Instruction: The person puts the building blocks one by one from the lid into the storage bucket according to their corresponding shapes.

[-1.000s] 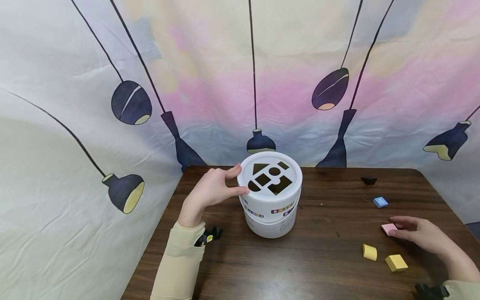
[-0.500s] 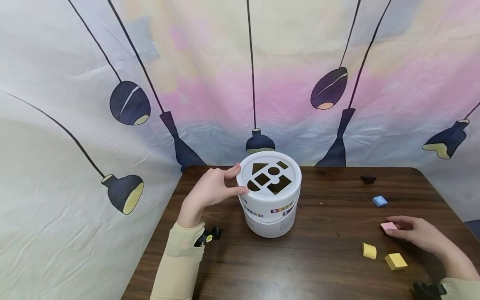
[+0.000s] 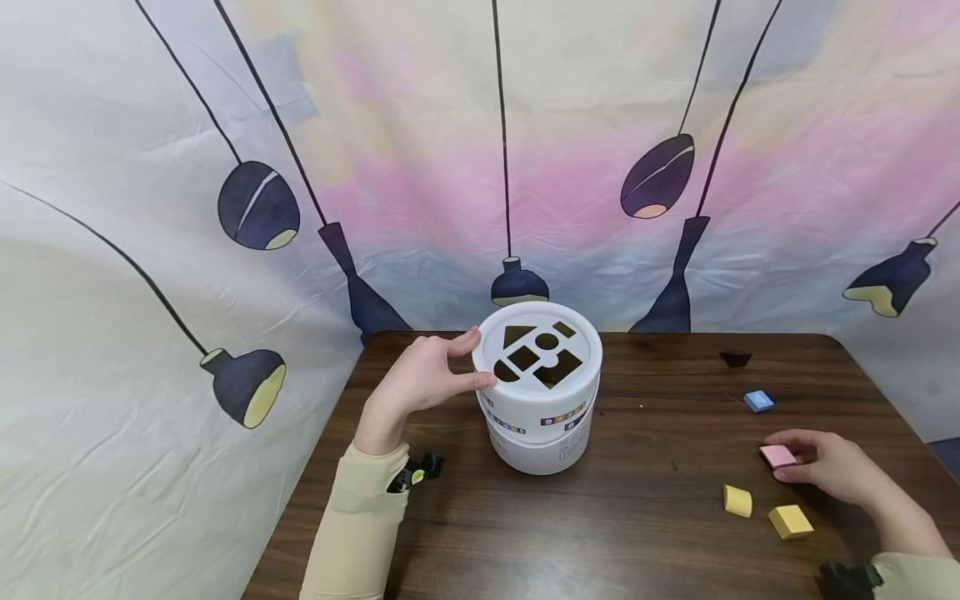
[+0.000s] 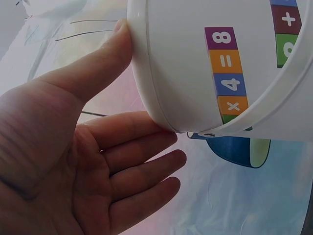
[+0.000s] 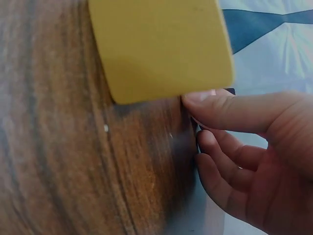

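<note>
Left hand [image 3: 423,379]: fingers loosely extended, thumb and forefinger touching the rim of the white lid [image 3: 579,344].
Bucket [image 3: 532,417]: upright on the table [image 3: 645,533], well left of the pink block [image 3: 778,456].
Right hand [image 3: 832,468]: pinches the pink block; whether that touches the table is hard to tell.
Nearby pieces: 2 yellow blocks [image 3: 791,522] nearer the camera, 1 blue block [image 3: 758,401] beyond.

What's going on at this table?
A person's left hand touches a white bucket near its top; the bucket's lid has shaped holes. The right hand pinches a pink block, apart from the bucket. Two yellow blocks, a blue block and a dark piece lie on the brown table.
</note>
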`<state>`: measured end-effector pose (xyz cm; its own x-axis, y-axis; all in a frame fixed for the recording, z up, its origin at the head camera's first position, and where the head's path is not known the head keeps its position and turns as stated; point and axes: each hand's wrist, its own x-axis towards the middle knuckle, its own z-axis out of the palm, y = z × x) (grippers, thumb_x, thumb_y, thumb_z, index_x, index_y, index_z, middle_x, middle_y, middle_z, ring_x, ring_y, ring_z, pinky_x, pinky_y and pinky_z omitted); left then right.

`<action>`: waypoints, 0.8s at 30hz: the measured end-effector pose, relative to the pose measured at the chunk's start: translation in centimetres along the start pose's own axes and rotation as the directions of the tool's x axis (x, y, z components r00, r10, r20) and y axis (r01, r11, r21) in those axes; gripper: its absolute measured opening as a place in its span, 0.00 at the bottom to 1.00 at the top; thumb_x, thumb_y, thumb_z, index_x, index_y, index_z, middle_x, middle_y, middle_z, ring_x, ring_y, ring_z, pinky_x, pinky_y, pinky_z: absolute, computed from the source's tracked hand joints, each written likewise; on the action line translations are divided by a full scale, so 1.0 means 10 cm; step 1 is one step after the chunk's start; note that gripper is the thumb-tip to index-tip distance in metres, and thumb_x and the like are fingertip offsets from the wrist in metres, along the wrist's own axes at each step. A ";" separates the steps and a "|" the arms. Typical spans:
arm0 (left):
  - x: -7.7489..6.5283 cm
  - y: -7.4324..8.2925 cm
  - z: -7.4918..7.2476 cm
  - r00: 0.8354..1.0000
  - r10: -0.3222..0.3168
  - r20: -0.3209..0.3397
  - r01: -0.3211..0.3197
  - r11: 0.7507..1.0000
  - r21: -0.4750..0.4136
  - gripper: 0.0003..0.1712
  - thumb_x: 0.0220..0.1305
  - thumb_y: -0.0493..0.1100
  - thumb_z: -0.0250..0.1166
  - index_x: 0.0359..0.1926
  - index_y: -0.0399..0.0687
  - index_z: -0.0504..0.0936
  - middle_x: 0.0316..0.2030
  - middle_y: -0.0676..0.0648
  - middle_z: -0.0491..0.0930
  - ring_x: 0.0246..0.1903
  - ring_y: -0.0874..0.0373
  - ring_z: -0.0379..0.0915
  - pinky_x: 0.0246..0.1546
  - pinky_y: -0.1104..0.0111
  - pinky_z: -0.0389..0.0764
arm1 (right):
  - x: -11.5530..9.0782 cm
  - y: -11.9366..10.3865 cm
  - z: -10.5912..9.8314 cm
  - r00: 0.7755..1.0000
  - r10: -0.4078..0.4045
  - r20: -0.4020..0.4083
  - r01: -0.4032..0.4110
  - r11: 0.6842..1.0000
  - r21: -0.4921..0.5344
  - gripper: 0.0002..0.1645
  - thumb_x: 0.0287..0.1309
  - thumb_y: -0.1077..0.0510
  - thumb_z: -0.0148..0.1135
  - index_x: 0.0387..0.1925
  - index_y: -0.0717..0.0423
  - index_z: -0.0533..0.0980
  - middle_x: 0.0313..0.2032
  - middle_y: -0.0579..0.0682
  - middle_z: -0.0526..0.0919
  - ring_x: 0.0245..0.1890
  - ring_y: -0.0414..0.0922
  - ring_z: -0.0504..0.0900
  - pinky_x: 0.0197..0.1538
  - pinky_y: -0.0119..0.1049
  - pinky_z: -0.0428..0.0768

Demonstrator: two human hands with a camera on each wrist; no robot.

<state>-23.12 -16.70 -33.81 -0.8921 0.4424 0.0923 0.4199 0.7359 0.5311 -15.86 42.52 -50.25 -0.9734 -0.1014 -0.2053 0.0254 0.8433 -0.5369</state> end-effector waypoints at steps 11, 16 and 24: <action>-0.01 0.02 -0.01 1.000 -0.007 0.007 0.008 1.000 -0.011 0.47 0.63 0.65 0.77 0.77 0.55 0.72 0.74 0.50 0.70 0.74 0.49 0.66 0.69 0.52 0.75 | 0.00 -0.07 -0.01 0.998 0.020 -0.060 -0.023 0.999 -0.046 0.37 0.62 0.39 0.77 0.53 0.69 0.83 0.41 0.58 0.86 0.40 0.53 0.81 0.40 0.50 0.82; -0.01 0.00 0.00 1.000 -0.013 0.006 0.013 1.000 -0.013 0.47 0.62 0.65 0.78 0.77 0.55 0.73 0.74 0.51 0.71 0.74 0.50 0.67 0.68 0.53 0.76 | 0.00 -0.15 -0.01 0.988 -0.031 -0.154 0.026 0.999 -0.036 0.35 0.67 0.39 0.74 0.56 0.67 0.82 0.38 0.49 0.86 0.38 0.47 0.82 0.36 0.41 0.80; -0.01 0.01 0.00 1.000 -0.008 0.006 0.008 1.000 -0.018 0.47 0.63 0.65 0.78 0.77 0.55 0.73 0.74 0.51 0.71 0.74 0.49 0.66 0.68 0.53 0.76 | 0.01 -0.25 -0.02 0.973 -0.063 -0.223 0.055 0.998 -0.041 0.31 0.70 0.44 0.72 0.56 0.69 0.82 0.40 0.58 0.89 0.37 0.51 0.85 0.34 0.42 0.81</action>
<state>-23.05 -16.68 -33.75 -0.8943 0.4397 0.0834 0.4100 0.7302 0.5465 -16.05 40.55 -48.77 -0.9993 -0.0341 0.0164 -0.0377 0.8576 -0.5130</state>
